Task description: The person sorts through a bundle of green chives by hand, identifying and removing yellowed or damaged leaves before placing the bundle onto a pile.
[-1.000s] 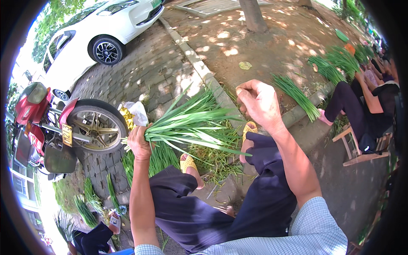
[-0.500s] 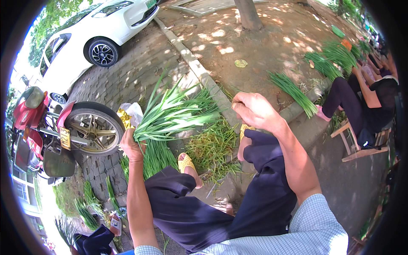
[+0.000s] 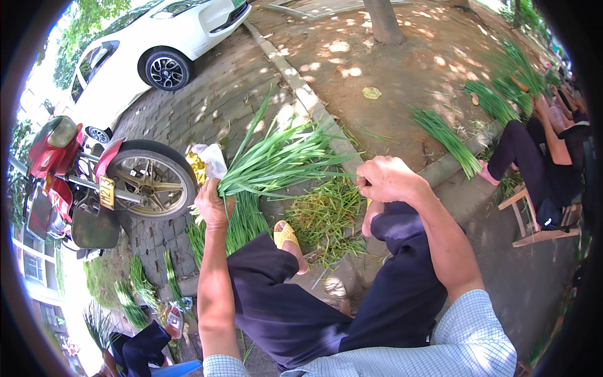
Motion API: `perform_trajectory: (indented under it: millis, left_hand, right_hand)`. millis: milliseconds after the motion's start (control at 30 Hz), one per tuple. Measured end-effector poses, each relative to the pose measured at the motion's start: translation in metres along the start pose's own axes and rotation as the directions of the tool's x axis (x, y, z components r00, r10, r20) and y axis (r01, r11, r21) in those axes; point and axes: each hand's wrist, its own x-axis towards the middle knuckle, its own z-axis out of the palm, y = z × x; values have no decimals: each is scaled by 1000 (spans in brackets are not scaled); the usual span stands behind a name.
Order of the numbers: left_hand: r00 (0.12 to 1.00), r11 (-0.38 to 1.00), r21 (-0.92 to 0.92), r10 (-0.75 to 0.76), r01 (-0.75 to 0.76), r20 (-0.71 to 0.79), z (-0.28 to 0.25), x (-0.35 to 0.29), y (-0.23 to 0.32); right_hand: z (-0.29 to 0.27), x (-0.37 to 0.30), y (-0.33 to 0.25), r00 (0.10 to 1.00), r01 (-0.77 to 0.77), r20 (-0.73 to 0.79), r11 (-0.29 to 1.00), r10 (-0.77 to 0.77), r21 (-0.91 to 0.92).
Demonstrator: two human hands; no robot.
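My left hand (image 3: 215,202) is closed round the base of a bunch of garlic chives (image 3: 282,154), whose long green leaves fan out to the right. One thin leaf stretches from the bunch to the fingertips of my right hand (image 3: 392,179), which are pinched together on its tip. Below the bunch, between my yellow sandals (image 3: 286,235), lies a heap of loose green and yellowish leaves (image 3: 323,217). More chives (image 3: 246,229) lie on the ground beneath my left forearm, partly hidden by it.
A red motorcycle (image 3: 59,188) stands close on the left, with a white car (image 3: 125,69) beyond it. A kerb (image 3: 301,94) runs past the heap. At right, a person (image 3: 553,151) sits on a wooden stool (image 3: 527,220) near several chive bundles (image 3: 446,138). Another person's legs (image 3: 141,345) show lower left.
My right hand has come down slightly and now pinches a leaf drawn out from the bunch. The whole view has shifted a little. Chives near the person at right are blurred by movement.
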Motion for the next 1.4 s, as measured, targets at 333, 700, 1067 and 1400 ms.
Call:
perform_trajectory:
  millis: [333, 700, 1067, 1400]
  left_hand:
    - [998, 996, -86, 10, -5, 54, 7, 2, 13]
    - [997, 997, -68, 24, -19, 76, 17, 10, 30]
    - [994, 990, -137, 48, -35, 98, 21, 14, 45]
    - [987, 996, -82, 51, -39, 154, 21, 16, 48]
  right_hand:
    - [-30, -18, -23, 933, 233, 132, 843, -334, 485]
    - [-3, 10, -60, 672, 540, -736, 734, -81, 413]
    - [2, 20, -54, 757, 370, -644, 742, 108, 559]
    - [8, 27, -44, 776, 412, -627, 699, 66, 584]
